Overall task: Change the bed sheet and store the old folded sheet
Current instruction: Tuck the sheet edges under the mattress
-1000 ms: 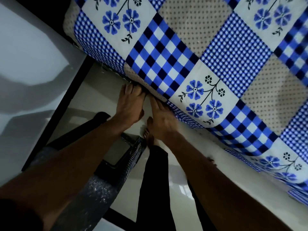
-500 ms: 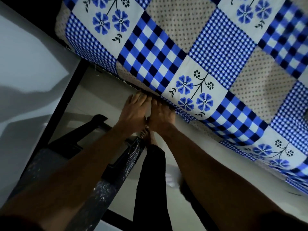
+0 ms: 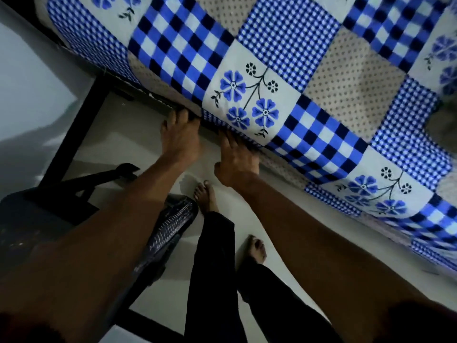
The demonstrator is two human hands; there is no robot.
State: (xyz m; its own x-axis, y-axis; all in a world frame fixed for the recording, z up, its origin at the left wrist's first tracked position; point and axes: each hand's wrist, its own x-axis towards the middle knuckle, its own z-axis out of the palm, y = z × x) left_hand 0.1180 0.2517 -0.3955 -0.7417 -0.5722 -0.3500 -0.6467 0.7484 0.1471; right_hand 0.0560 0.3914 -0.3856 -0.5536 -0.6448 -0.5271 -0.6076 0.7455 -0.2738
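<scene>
A patchwork bed sheet (image 3: 259,100) in blue checks, blue flowers and dotted beige covers the mattress across the top and right of the view. Its hanging edge runs diagonally from upper left to lower right. My left hand (image 3: 180,139) presses its straight fingers into the gap under the mattress edge, where the fingertips are hidden. My right hand (image 3: 237,159) lies just to its right, fingers pushed against the sheet's lower edge and partly hidden beneath it, thumb spread out. No folded old sheet is in view.
A dark bed frame leg (image 3: 74,132) slants down at the left beside a pale wall (image 3: 29,82). A dark ribbed basket (image 3: 170,226) stands on the white floor (image 3: 138,134) below my left arm. My bare feet (image 3: 206,196) stand next to the bed.
Both hands have shifted along the sheet's edge toward the flower patch and moved slightly apart. My fingers now reach deeper under the mattress. My feet have stepped along the bed.
</scene>
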